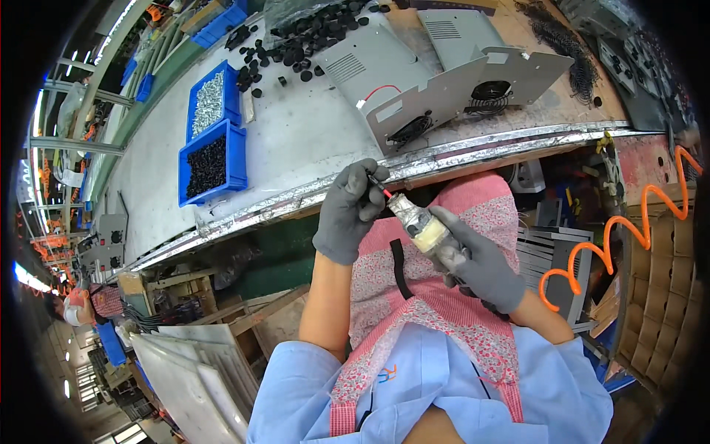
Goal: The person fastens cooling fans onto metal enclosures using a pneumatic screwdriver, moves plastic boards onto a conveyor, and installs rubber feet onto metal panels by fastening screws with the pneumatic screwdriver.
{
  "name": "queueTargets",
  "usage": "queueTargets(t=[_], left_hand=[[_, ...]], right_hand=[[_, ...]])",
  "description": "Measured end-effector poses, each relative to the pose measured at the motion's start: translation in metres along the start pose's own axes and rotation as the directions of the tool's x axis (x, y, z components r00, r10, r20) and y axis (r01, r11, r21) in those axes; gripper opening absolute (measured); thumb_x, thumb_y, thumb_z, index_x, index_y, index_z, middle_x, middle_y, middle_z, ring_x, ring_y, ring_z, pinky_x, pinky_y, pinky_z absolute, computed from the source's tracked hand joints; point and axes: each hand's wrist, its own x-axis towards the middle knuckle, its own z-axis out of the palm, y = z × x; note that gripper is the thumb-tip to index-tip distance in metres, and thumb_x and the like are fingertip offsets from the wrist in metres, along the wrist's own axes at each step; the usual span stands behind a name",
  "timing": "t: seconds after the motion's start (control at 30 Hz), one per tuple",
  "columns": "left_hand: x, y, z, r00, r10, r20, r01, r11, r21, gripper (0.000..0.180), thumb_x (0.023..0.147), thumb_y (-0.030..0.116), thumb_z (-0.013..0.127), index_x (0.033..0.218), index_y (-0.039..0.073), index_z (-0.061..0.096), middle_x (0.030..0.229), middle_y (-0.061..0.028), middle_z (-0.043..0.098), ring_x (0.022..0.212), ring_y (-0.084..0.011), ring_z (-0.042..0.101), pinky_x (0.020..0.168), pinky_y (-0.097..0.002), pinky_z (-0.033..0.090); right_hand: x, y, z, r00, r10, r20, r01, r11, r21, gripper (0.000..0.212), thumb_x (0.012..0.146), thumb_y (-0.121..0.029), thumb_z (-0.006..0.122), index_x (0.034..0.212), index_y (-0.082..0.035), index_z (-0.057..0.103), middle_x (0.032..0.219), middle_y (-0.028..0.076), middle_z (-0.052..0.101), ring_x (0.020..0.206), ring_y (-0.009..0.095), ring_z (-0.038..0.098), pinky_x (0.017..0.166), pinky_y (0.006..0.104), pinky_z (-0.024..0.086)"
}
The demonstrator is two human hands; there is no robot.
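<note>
In front of my lap, my right hand, in a grey glove, is wrapped round a power screwdriver. Its body is bound in clear and yellowish tape, and its bit with a red band points up and left. My left hand, gloved in grey too, is closed beside the bit's dark tip, with thumb and fingers pinched together. Whatever they hold there is too small to make out. Just beyond the table edge stand two grey sheet-metal panels, each fitted with a black fan.
Two blue bins stand on the table at left: one of black screws, one of silver pieces. Black caps lie scattered at the back. An orange coiled hose hangs at right. White boards lean at lower left.
</note>
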Motion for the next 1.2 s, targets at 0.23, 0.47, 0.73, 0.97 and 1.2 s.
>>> queueTargets(t=[0.23, 0.47, 0.73, 0.97, 1.2], left_hand=[[-0.003, 0.009, 0.005, 0.998, 0.059, -0.022, -0.052, 0.969, 0.241, 0.035, 0.081, 0.022, 0.067, 0.106, 0.002, 0.054, 0.095, -0.0118, 0.061, 0.059, -0.0073, 0.054, 0.041, -0.0148, 0.034], [0.007, 0.011, 0.007, 0.999, -0.045, 0.011, 0.042, 0.981, 0.190, 0.053, 0.076, 0.034, 0.071, 0.111, -0.001, 0.053, 0.078, -0.0035, 0.055, 0.055, -0.0069, 0.042, 0.042, -0.0169, 0.029], [0.058, 0.032, -0.002, 0.988, 0.119, 0.101, -0.145, 0.466, 0.873, 0.054, 0.071, 0.010, 0.068, 0.120, 0.001, 0.049, 0.069, 0.0002, 0.049, 0.062, -0.0067, 0.047, 0.054, -0.0226, 0.040], [0.102, 0.072, 0.041, 0.832, -0.514, 0.209, -0.426, -0.351, 0.834, 0.069, 0.068, 0.037, 0.075, 0.123, 0.004, 0.049, 0.113, -0.0171, 0.057, 0.102, -0.0277, 0.053, 0.088, -0.0372, 0.042], [0.098, 0.059, 0.018, 0.799, -0.329, 0.502, -0.580, -0.205, 0.788, 0.069, 0.070, 0.039, 0.074, 0.126, 0.008, 0.048, 0.121, -0.0151, 0.053, 0.108, -0.0303, 0.049, 0.092, -0.0382, 0.039]], right_hand=[[0.001, -0.001, 0.000, 0.997, 0.069, 0.045, -0.074, 0.991, 0.114, 0.057, 0.088, -0.020, 0.047, 0.140, -0.010, 0.028, 0.088, 0.006, 0.055, 0.059, 0.008, 0.053, 0.051, 0.0218, 0.045], [0.001, -0.006, -0.001, 0.999, 0.013, -0.037, -0.006, 0.985, 0.172, 0.059, 0.086, -0.016, 0.048, 0.141, -0.010, 0.028, 0.085, 0.004, 0.053, 0.059, 0.008, 0.052, 0.053, 0.0216, 0.045], [-0.010, -0.008, -0.012, 0.994, -0.097, -0.059, 0.102, 0.990, 0.100, 0.061, 0.086, -0.022, 0.052, 0.141, -0.010, 0.028, 0.092, 0.005, 0.054, 0.061, 0.006, 0.048, 0.057, 0.0210, 0.042], [-0.014, 0.003, -0.017, 0.991, -0.061, -0.123, 0.063, 0.998, 0.012, 0.061, 0.087, -0.028, 0.050, 0.140, -0.007, 0.029, 0.105, 0.006, 0.054, 0.066, 0.006, 0.048, 0.060, 0.0211, 0.043], [-0.003, 0.015, -0.015, 0.974, -0.161, -0.162, 0.163, 0.987, 0.000, 0.061, 0.087, -0.028, 0.049, 0.139, -0.003, 0.030, 0.108, 0.006, 0.054, 0.071, 0.006, 0.047, 0.064, 0.0205, 0.041]])
